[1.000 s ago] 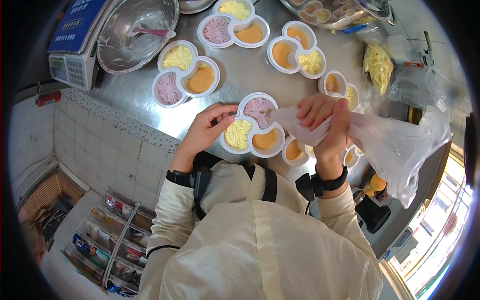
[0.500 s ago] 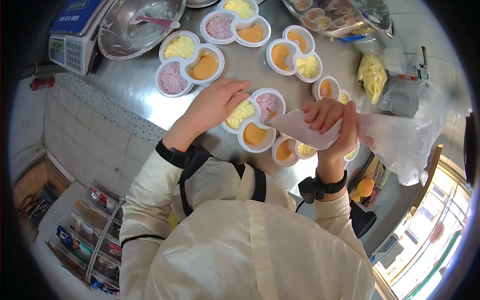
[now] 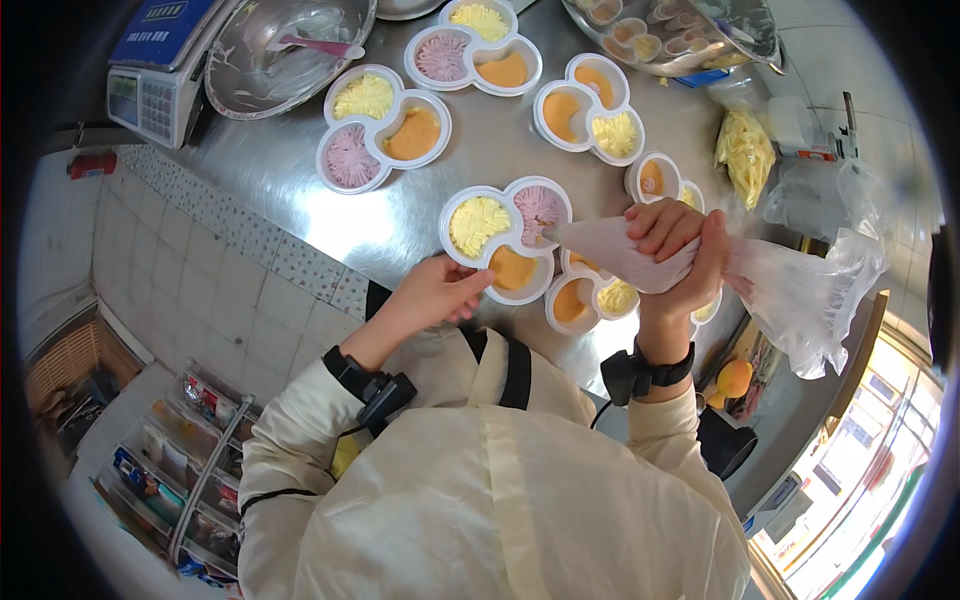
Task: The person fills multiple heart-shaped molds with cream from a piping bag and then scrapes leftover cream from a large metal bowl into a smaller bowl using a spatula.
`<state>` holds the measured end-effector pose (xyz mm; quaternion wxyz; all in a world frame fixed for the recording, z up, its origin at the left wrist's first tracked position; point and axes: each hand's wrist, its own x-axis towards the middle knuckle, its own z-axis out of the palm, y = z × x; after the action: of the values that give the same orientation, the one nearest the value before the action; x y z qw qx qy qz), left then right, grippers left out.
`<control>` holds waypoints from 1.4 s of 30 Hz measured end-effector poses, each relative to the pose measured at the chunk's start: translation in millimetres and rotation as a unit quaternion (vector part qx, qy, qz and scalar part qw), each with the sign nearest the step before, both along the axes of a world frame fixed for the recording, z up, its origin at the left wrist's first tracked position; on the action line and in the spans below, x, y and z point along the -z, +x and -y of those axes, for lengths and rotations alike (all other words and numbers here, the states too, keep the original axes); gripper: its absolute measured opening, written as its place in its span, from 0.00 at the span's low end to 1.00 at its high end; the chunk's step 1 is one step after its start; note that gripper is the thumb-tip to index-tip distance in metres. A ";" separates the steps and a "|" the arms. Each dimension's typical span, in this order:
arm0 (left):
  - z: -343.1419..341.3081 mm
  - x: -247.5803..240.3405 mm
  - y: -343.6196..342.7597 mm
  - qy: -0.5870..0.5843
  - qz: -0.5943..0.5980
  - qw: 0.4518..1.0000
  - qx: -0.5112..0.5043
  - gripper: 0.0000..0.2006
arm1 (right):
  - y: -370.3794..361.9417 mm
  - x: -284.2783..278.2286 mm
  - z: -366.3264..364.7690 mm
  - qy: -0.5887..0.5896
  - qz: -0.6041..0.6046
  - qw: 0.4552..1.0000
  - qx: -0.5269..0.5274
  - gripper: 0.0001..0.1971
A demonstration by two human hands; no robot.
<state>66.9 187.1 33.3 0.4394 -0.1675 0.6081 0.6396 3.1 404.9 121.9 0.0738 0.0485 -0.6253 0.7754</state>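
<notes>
Your hands are both working close in front of your body: the left hand (image 3: 440, 297) is curling its fingers with thumb and index fingertip touching a white three-cup tray (image 3: 545, 272), though you cannot tell whether they are pinching its rim, and the right hand (image 3: 675, 245) is wrapping tightly around a clear piping bag (image 3: 620, 250). The tray is sitting on the metal worktop (image 3: 270, 170) between your hands, its orange cup facing you, its yellow cup at the left and its pink one at the upper right, where the bag's tip is pointing. Just beside it on the right, a second tray (image 3: 568, 328) is showing orange and yellow fillings. Farther off, a tray (image 3: 632, 180) is standing partly hidden behind your right hand, and three more filled trays are lying across the worktop. Beyond them, a pink spatula (image 3: 320, 45) is resting in a smeared metal bowl (image 3: 230, 90) beside a scale (image 3: 158, 108), while a shiny metal vessel (image 3: 740, 30) is standing at the far right, near a bag of yellow filling (image 3: 745, 165).
</notes>
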 end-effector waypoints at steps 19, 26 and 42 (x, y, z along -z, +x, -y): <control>34.7 24.2 11.4 -0.020 -0.287 0.924 -0.253 0.12 | 17.0 22.7 18.7 -0.088 -0.005 0.994 -0.064 0.25; 44.0 26.7 13.5 0.049 -0.244 0.943 -0.222 0.12 | 24.6 28.5 28.1 -0.072 -0.028 0.993 -0.087 0.24; 45.1 24.3 13.1 0.054 -0.206 0.952 -0.220 0.11 | 26.7 30.1 34.1 -0.084 -0.005 0.991 -0.103 0.25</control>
<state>80.0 142.0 9.0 0.1615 -0.1376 0.5978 0.7731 29.8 370.8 91.8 0.0011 0.1102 -0.5490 0.8285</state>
